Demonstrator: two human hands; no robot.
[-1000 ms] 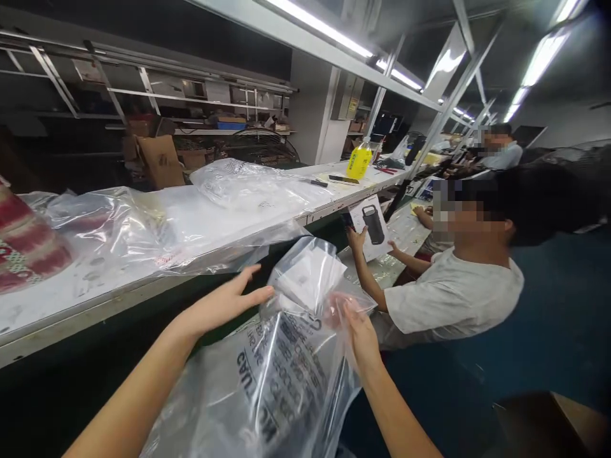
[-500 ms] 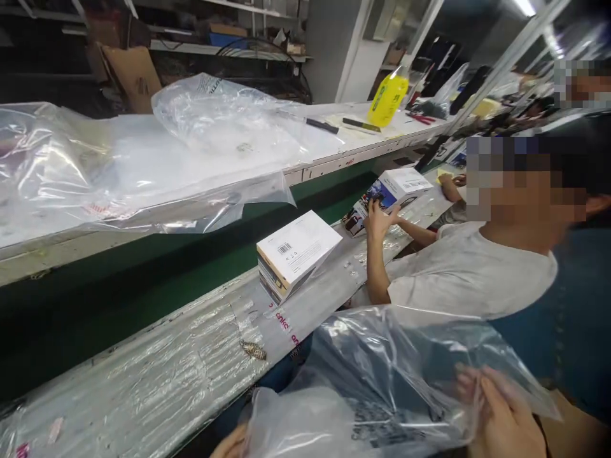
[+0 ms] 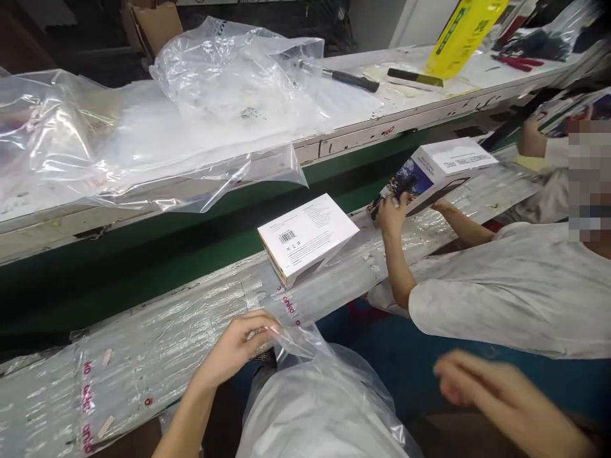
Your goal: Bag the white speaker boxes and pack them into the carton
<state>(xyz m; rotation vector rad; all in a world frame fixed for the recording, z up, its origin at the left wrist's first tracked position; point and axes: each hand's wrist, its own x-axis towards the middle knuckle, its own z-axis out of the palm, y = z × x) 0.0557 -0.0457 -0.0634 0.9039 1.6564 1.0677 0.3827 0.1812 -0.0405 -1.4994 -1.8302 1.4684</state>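
Note:
My left hand point(image 3: 236, 346) pinches the top edge of a clear plastic bag point(image 3: 319, 401) that hangs in front of me, below the taped bench edge point(image 3: 157, 362). My right hand point(image 3: 470, 381) hovers to the right of the bag, blurred, fingers loosely curled and apart, with nothing visible in it. A white box with a barcode point(image 3: 308, 235) lies on the bench just beyond my left hand. To its right a co-worker's hand point(image 3: 392, 213) holds another printed box point(image 3: 439, 168).
A raised white shelf point(image 3: 363, 127) carries crumpled clear bags point(image 3: 229, 70), a dark-handled tool point(image 3: 348, 79), a flat dark tool point(image 3: 414, 77) and a yellow bottle point(image 3: 461, 28). A green panel point(image 3: 143, 261) runs under the shelf. The co-worker in a white shirt point(image 3: 515, 286) sits close on my right.
The view has tipped down toward the bench. The bag has come down from in front of me to my lap. My right hand has let go of it; my left now pinches its top edge.

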